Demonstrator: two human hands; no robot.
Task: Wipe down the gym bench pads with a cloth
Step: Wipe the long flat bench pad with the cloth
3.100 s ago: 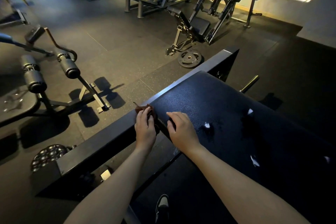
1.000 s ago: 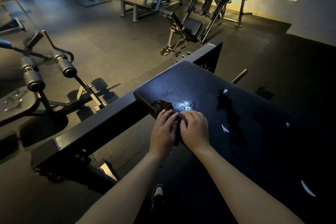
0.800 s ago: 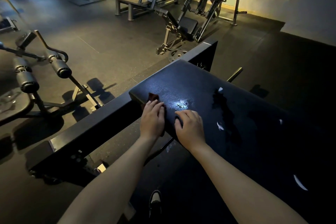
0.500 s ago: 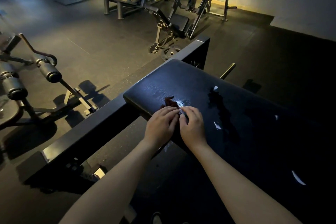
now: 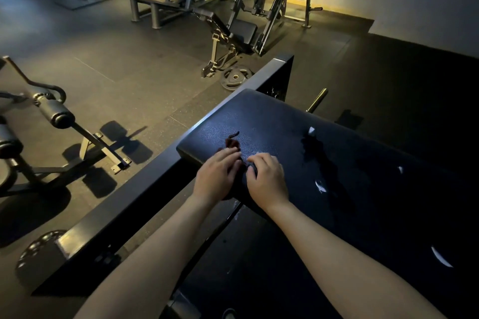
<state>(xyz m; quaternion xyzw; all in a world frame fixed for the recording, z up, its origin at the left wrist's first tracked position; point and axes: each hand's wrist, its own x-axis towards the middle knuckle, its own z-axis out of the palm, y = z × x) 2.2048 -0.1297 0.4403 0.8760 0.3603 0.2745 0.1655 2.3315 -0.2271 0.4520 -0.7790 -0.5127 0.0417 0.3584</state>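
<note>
A wide black bench pad [image 5: 350, 163] fills the right half of the head view, with several small white tears in its cover. A small dark reddish-brown cloth [image 5: 231, 144] lies on the pad near its left corner. My left hand [image 5: 216, 176] rests on the near part of the cloth, fingers bent over it. My right hand [image 5: 268, 180] is right beside it on the pad, fingertips curled at the cloth's edge. Most of the cloth is hidden under my hands.
A black steel beam [image 5: 145, 189] runs diagonally along the pad's left side. A roller-pad machine [image 5: 55, 114] stands on the floor at left. A weight plate [image 5: 234, 77] lies on the floor beyond the beam, with an incline bench [image 5: 233, 31] and racks behind.
My hands have shifted slightly up the pad with the cloth, from the pad's left edge onto its top surface. The cloth now trails out ahead of my left fingers.
</note>
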